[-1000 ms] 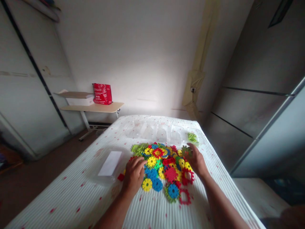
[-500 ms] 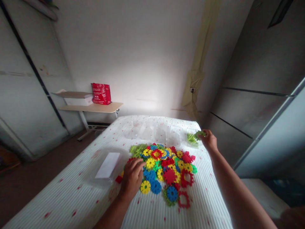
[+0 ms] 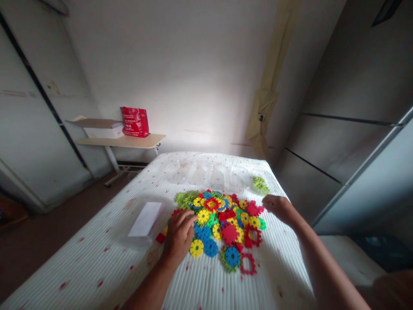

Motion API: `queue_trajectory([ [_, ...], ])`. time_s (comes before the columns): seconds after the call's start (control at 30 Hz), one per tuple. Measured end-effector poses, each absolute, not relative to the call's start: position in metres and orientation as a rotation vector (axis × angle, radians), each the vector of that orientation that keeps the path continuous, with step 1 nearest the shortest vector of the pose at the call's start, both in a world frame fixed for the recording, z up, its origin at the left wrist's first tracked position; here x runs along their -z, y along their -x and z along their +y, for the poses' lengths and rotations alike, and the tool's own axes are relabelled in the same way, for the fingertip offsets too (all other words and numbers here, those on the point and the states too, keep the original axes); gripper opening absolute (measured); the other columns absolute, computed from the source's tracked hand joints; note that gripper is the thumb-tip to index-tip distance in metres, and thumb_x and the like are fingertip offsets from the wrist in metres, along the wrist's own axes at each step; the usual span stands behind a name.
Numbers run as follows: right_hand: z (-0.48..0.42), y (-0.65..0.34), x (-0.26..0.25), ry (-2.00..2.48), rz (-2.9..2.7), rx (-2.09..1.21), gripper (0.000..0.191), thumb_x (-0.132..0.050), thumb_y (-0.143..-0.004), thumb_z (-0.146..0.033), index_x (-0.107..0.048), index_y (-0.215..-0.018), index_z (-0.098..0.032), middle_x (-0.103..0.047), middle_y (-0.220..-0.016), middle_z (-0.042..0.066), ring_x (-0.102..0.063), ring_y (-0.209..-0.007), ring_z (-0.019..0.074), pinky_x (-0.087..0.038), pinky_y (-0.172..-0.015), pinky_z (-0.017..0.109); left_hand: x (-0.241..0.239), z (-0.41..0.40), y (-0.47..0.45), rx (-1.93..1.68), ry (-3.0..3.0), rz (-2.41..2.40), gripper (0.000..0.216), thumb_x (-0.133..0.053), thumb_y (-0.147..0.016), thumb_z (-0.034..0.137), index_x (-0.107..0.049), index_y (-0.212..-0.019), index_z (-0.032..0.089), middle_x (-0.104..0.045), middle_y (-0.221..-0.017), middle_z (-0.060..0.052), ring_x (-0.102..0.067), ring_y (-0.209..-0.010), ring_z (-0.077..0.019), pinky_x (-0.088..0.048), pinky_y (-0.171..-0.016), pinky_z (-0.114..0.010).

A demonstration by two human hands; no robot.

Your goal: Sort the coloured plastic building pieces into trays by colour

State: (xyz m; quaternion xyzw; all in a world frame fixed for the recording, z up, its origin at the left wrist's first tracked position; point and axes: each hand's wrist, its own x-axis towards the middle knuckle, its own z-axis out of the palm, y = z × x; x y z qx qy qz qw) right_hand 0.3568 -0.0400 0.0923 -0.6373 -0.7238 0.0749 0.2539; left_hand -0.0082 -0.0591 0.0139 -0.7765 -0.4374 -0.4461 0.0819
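A heap of bright plastic gear pieces (image 3: 226, 226) lies on the bed (image 3: 97, 267). The left hand (image 3: 179, 236) rests loosely spread on the heap's left edge, fingertips on the pieces. The right hand (image 3: 280, 207), slack and apparently empty, hovers at its right edge. Green pieces (image 3: 260, 184) sit apart beyond the heap, seemingly grouped by colour.

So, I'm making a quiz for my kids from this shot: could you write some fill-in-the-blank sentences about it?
1. The bag on the side table is ___.
2. The small heap beyond the right hand holds only ___ pieces.
3. The left hand rests on the pile of gear pieces; the sheet to its left is ___.
Missing words: red; green; white.
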Motion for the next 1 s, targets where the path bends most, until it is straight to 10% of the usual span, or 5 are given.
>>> queue_trajectory([
  [1.0,-0.039,-0.327,-0.02,1.525,-1.839,0.108,0.034,-0.037,-0.088,-0.037,-0.063,-0.08,-0.018,-0.065,-0.079,0.008,-0.061,-0.071,0.0183,-0.045,-0.064,0.028,-0.016,-0.064,0.005,1.242,2.518,-1.294,0.026,-0.043,-0.079,0.009,-0.066,-0.086,0.021,-0.065,-0.092,-0.004,-0.056,-0.089,-0.019,-0.043,-0.082,-0.036],
])
